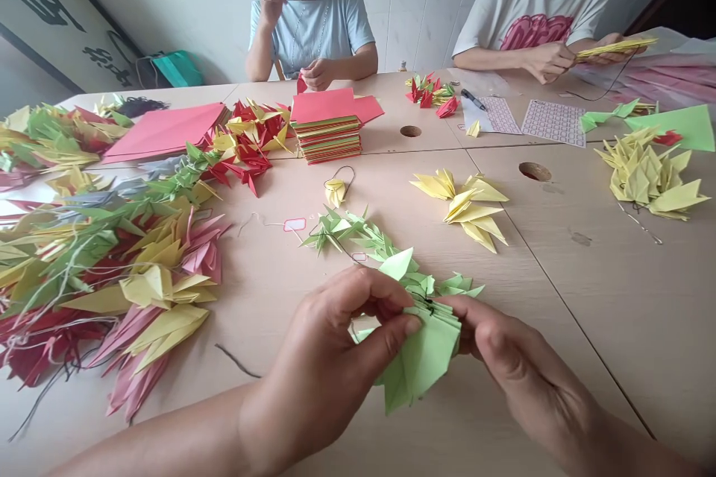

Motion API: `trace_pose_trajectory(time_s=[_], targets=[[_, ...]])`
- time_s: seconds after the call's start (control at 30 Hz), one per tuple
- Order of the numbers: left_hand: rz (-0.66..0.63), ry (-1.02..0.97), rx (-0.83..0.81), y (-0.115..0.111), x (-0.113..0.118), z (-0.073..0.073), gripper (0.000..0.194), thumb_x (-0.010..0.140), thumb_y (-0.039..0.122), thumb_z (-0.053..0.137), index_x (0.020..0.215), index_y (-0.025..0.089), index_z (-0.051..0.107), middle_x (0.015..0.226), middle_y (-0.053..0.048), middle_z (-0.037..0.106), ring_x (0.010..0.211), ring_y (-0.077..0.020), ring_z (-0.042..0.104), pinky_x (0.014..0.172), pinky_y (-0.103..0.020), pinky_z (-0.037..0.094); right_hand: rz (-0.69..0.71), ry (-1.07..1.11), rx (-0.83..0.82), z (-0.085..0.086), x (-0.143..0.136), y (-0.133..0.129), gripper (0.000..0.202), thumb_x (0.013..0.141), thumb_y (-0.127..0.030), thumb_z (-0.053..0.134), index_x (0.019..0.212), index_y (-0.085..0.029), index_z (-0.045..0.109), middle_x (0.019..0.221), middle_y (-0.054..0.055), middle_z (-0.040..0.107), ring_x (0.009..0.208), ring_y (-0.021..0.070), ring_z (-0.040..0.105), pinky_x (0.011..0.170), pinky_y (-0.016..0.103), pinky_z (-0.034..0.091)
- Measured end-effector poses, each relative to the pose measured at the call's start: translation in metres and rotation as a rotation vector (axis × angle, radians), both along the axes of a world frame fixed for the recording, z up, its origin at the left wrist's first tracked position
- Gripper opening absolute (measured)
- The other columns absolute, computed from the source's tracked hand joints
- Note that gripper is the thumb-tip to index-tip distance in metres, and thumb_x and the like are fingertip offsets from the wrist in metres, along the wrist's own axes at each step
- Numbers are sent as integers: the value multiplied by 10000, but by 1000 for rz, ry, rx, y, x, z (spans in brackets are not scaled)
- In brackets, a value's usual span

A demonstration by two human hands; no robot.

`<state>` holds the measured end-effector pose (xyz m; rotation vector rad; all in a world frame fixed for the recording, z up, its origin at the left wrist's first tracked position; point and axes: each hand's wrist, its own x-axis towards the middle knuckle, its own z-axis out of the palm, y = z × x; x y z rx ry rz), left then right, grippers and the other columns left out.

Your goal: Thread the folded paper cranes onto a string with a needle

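Near the front edge of the table, my left hand pinches the upper left of a stack of green folded papers between thumb and fingertips. From the right, my right hand holds the same stack, some of its fingers hidden behind the paper. Dark thread with a small knot lies across the stack's upper edge. A string of green origami cranes trails from it toward the table's middle. Just beyond, yellow folded cranes lie loose, with a single yellow one beside a dark thread loop.
A big heap of mixed paper cranes covers the left side. Behind stand a stack of coloured paper and red sheets. A yellow bundle lies right. Two people sit opposite; one holds yellow papers. Round holes pierce the tabletop.
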<state>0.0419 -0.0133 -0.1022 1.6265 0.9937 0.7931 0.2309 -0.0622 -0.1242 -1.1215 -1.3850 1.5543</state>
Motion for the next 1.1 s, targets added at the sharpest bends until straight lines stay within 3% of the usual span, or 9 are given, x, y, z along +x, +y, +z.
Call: trace_pose_trajectory(time_s=[0.13, 0.27, 0.37, 0.53, 0.83, 1.0, 1.1], targets=[[-10, -44, -42, 1, 0, 0, 103, 860, 280, 647, 835, 201, 584, 776, 18, 586, 740, -112, 577, 695, -228, 465, -61, 41, -64, -3, -3, 1, 241, 880, -326, 634, 1119, -333, 609, 941, -3, 644, 847, 154, 606, 772, 253, 515], [-89, -120, -219, 2, -1, 4, 170, 880, 362, 605, 963, 221, 558, 887, 7, 571, 781, -113, 560, 634, -208, 451, -208, 150, -91, -3, 0, 6, 78, 915, -334, 582, 951, -297, 640, 853, -16, 636, 778, 125, 587, 706, 220, 518], [-187, -109, -327, 2, -1, 6, 230, 823, 317, 682, 981, 222, 545, 930, 4, 568, 803, -118, 545, 665, -213, 449, -244, 222, -144, -3, 4, 11, 115, 915, -359, 574, 902, -266, 641, 823, -2, 623, 775, 142, 581, 708, 257, 533], [-247, -243, -530, 5, 0, 6, 158, 853, 207, 634, 954, 209, 513, 930, -2, 595, 773, -102, 519, 655, -209, 431, -214, 320, -252, -2, 4, 15, 165, 898, -399, 586, 965, -265, 656, 893, 7, 625, 829, 151, 579, 708, 261, 526], [-221, -334, -770, 16, -6, 7, 217, 804, 205, 696, 1006, 177, 621, 881, -18, 629, 697, -82, 548, 604, -180, 402, -193, 433, -337, -1, 6, 20, 258, 902, -388, 585, 743, -198, 657, 689, -18, 571, 632, 82, 522, 589, 171, 475], [-263, -346, -834, 19, -11, 7, 186, 792, 200, 697, 972, 191, 648, 900, -15, 637, 704, -86, 570, 610, -175, 409, -125, 428, -331, 2, 7, 19, 264, 916, -406, 559, 784, -197, 652, 728, -18, 588, 630, 75, 558, 577, 172, 480], [-314, -274, -757, 18, -11, 10, 148, 829, 243, 663, 957, 186, 617, 902, -19, 623, 735, -99, 553, 627, -184, 415, -168, 324, -257, 3, 7, 17, 211, 900, -407, 589, 834, -215, 649, 731, -24, 581, 637, 78, 547, 582, 175, 473]])
